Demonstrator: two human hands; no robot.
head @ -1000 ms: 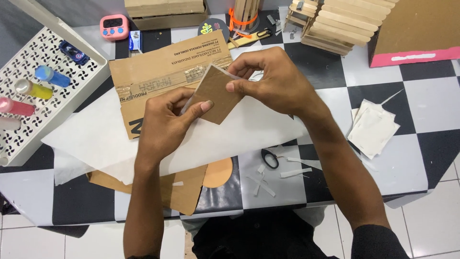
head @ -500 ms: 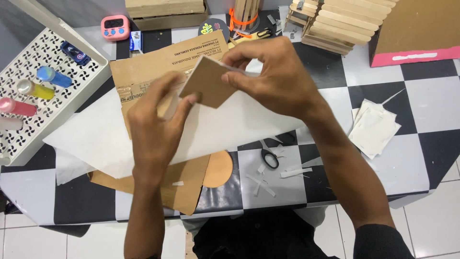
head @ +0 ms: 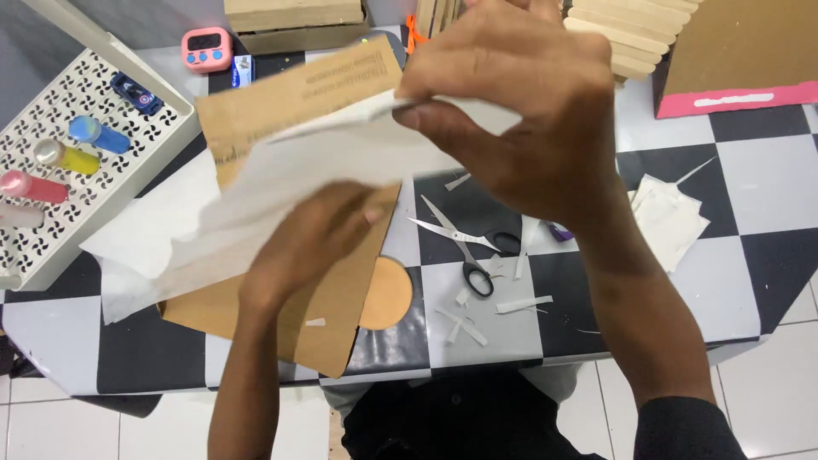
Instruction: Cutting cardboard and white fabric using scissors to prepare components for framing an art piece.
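Above the checkered table [head: 596, 332]: both hands lift a white sheet [head: 281, 196].
The right hand [head: 528, 111] pinches the sheet's upper edge with closed fingers; the left hand [head: 307, 247] sits beneath it, grip not discernible. Cardboard [head: 290, 315] lies below; scissors [head: 464, 251] rest beside it.

The scissors [head: 464, 247] lie on the table [head: 767, 255]. Left of the scissors lies the cardboard [head: 341, 307], with a paper sheet [head: 170, 238] over it. Farther left of the scissors stands the tray [head: 51, 247] holding bottles [head: 68, 158]. Right of the scissors lies a folded paper [head: 669, 217]. Behind the scissors sits the timer [head: 207, 48].
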